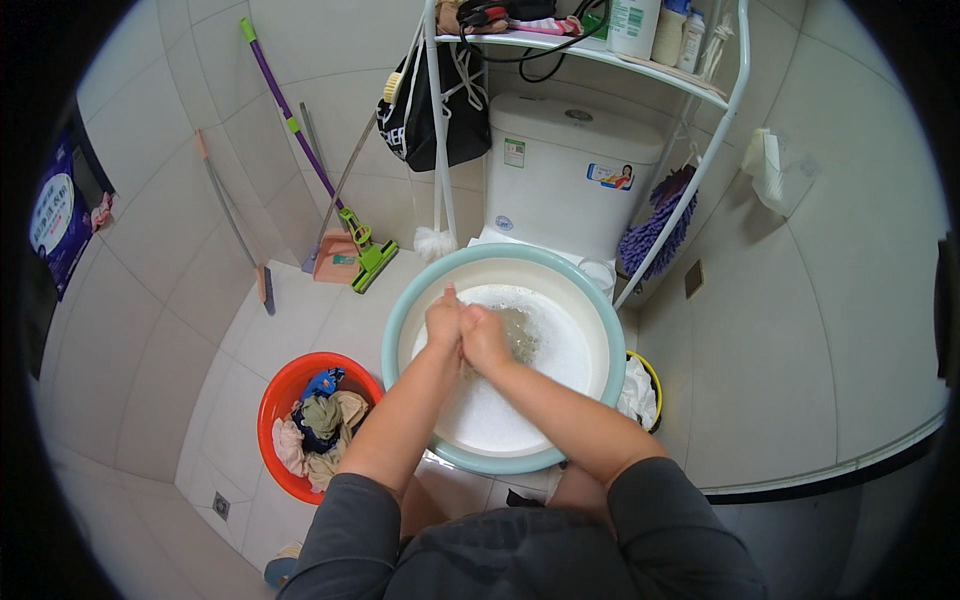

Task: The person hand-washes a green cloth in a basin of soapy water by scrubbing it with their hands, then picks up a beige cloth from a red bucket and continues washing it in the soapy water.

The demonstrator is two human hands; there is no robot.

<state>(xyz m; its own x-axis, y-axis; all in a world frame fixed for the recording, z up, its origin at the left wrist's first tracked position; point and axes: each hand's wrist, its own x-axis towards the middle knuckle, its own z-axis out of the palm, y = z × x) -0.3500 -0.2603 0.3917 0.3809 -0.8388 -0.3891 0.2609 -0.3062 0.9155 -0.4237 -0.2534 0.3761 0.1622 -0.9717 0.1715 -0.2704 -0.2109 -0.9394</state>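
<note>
A large basin [617, 360] with a pale blue-green rim and cream inner wall stands before me. White suds [547, 424] cover much of its water, with a murky, bubbly patch beside my hands. Over the basin's left half, my left hand [444, 321] and my right hand [484, 337] are pressed together. The left thumb points up and away from me; the right fingers look curled. Whether any cloth lies between or under the palms is hidden. To the left, a red-orange tub [268, 424] holds crumpled clothes [322, 416] in olive, beige, pink, navy and blue.
Behind the basin stands a toilet tank [566, 202] under a white metal rack [731, 120] with bottles. A purple chenille mitt [660, 221] hangs there. At right is a yellow-rimmed bin [658, 386]. A purple-and-green mop [307, 146], dustpan [335, 262] and broom [265, 289] lean left.
</note>
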